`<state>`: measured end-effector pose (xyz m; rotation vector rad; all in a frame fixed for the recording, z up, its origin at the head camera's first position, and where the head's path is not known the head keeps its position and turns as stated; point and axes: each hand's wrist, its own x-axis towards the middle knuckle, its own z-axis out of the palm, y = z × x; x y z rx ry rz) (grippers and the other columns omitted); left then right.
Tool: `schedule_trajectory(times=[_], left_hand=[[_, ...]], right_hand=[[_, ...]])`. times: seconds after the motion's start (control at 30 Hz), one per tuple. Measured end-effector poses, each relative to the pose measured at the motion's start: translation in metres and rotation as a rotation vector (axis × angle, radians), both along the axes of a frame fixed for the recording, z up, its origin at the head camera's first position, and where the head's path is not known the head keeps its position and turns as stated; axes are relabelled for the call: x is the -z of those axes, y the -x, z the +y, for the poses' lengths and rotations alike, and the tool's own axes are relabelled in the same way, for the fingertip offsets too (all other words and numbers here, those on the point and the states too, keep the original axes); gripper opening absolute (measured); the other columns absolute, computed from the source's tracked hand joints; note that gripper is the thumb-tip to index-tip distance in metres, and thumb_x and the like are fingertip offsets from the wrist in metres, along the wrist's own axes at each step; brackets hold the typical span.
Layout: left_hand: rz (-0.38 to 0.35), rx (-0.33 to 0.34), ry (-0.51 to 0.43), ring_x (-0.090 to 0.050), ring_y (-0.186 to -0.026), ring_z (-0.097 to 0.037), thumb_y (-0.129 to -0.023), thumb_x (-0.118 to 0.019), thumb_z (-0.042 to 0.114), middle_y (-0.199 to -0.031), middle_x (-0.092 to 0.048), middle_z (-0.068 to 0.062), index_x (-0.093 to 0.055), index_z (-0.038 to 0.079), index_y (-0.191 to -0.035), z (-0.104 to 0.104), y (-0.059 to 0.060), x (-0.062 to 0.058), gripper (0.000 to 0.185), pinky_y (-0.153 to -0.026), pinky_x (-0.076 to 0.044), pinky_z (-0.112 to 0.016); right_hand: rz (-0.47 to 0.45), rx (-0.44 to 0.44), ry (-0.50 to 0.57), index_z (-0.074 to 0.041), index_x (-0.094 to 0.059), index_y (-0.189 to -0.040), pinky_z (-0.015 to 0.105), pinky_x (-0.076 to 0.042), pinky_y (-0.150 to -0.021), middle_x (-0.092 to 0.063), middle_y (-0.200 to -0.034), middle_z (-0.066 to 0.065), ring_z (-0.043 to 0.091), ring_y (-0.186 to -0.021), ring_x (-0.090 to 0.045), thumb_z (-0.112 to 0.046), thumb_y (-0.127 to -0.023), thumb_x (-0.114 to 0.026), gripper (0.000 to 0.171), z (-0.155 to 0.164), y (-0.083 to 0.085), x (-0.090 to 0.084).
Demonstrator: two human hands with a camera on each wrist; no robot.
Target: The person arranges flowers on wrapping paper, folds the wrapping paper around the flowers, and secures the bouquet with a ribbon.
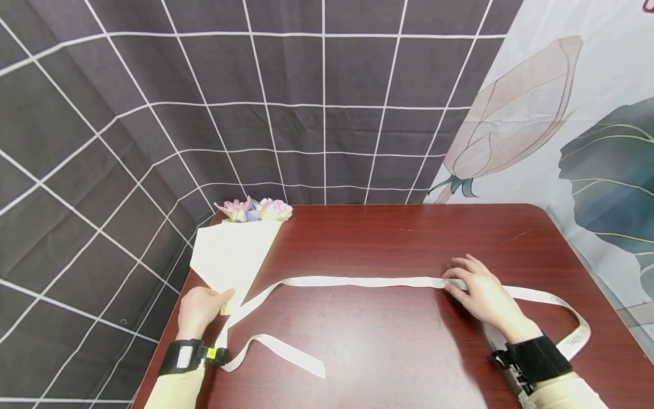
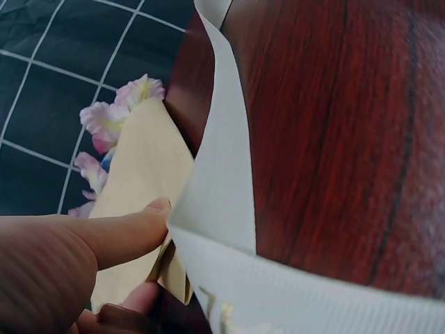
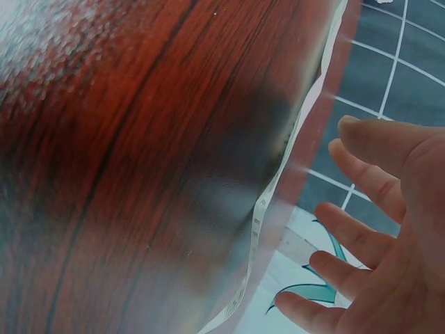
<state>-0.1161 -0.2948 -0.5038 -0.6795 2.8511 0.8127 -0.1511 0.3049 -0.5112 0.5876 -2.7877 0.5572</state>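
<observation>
One long white fabric ribbon with small printed lettering (image 1: 357, 281) runs left to right across the glossy reddish-brown wood-grain table (image 1: 347, 241) in the head view, and it's roughly straight through the middle, so my guess is it got laid that way to give plenty of slack on both sides. At the left end there's a flat cone of cream paper (image 1: 236, 250) with pink, white and blue artificial flowers (image 1: 255, 211) poking out of its wide far end. The left hand (image 1: 199, 309) pinches the narrow near tip, thumb on top, which looks like a sensible spot since the folds all meet there. The ribbon passes just right of that tip, loops near the left wrist, and its loose end lies on the table nearer the middle. Over on the right, the right hand (image 1: 482, 292) has its fingers spread and lightly bent over the ribbon, which curls round beyond it and slips out of sight behind the wrist. Left wrist view: thumb on the paper, other fingers tucked underneath, probably to stop it popping open; the ribbon folds over right beside the thumb tip, but I can't tell if any of it is caught in the pinch. Right wrist view: that hand is wide, fingers apart, nothing gripped, with the ribbon to the left of them; can't say for sure whether a fingertip touches it, though a loose hand like that could be there just to guide it.
</observation>
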Motion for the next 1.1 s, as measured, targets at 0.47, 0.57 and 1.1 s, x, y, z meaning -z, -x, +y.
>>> schedule_trajectory(times=[0.47, 0.57, 1.1], left_hand=[[0.074, -0.068, -0.103, -0.051, -0.066, -0.023, -0.073, -0.074, 0.054, -0.065, -0.060, -0.002, -0.070, 0.008, -0.072, 0.000, 0.000, 0.012, 0.046, -0.051, -0.034, -0.031], [0.106, -0.089, -0.127, -0.049, -0.066, -0.022, -0.075, -0.074, 0.049, -0.065, -0.059, -0.002, -0.069, 0.008, -0.075, 0.001, 0.002, 0.013, 0.041, -0.049, -0.035, -0.032], [0.152, -0.210, -0.948, -0.071, -0.077, -0.021, -0.098, -0.049, 0.022, -0.110, -0.050, -0.016, -0.036, -0.007, -0.127, 0.013, 0.008, 0.012, 0.043, -0.075, -0.056, -0.034]], right_hand=[[-0.017, 0.003, -0.008, -0.017, -0.067, -0.094, 0.061, -0.035, -0.095, -0.054, -0.125, 0.020, 0.048, -0.126, -0.039, -0.019, -0.080, -0.074, 0.015, 0.003, -0.003, -0.001], [-0.015, 0.001, -0.006, -0.017, -0.067, -0.094, 0.061, -0.035, -0.095, -0.054, -0.125, 0.020, 0.048, -0.125, -0.039, -0.019, -0.081, -0.074, 0.015, 0.004, -0.003, -0.002], [-0.043, 0.013, -0.007, -0.017, -0.067, -0.095, 0.059, -0.037, -0.094, -0.052, -0.128, 0.019, 0.045, -0.125, -0.040, -0.021, -0.082, -0.073, 0.015, 0.003, -0.003, -0.001]])
